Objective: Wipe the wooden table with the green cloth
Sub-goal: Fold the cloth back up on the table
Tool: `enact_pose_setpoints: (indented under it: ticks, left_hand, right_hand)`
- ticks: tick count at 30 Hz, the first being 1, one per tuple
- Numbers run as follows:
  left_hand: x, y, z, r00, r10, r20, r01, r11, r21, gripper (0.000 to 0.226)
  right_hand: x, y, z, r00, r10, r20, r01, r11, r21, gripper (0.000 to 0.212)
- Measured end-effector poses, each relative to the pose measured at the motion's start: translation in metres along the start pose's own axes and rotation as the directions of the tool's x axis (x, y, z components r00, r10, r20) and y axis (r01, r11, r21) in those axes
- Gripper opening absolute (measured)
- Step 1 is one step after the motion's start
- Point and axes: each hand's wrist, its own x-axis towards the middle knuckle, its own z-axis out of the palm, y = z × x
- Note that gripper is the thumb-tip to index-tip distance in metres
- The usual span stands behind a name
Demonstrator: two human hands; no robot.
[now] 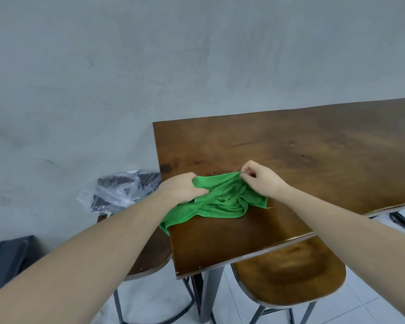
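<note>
Green cloth (220,199) — rumpled on the wooden table (290,148) — gripped by both hands' fingers (244,170).

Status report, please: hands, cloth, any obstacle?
Left hand grips green cloth, right hand pinches its far edge. Cloth crumpled at wooden table corner, overhanging left edge. Tabletop unobstructed.

I am seeing the cloth (220,199) lying on the table (290,155) near its left edge, one stool (288,277) sitting under the near edge, another stool (150,251) left.

Left hand (184,187) and right hand (262,181) pinch crumpled green cloth (222,202) on wooden table (313,155) corner.
</note>
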Motion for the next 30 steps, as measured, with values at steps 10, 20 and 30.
enact_pose_setpoints:
  ticks: [10,20,30]
  left_hand:
    - [0.018,0.024,-0.036,0.98,0.126,-0.155,-0.191,0.82,-0.539,0.03]
    - [0.04,0.066,-0.085,0.958,0.011,-0.288,-0.25,0.53,-0.811,0.031]
    - [0.1,0.022,-0.099,0.954,-0.12,-0.275,-0.133,0.653,-0.746,0.021]
  right_hand:
    - [0.026,-0.008,-0.059,0.969,0.093,0.228,-0.22,0.745,0.629,0.031]
    - [0.047,0.024,-0.128,0.816,0.045,0.576,-0.241,0.932,0.269,0.026]
    - [0.109,0.052,-0.121,0.974,0.112,0.199,-0.217,0.727,0.651,0.008]
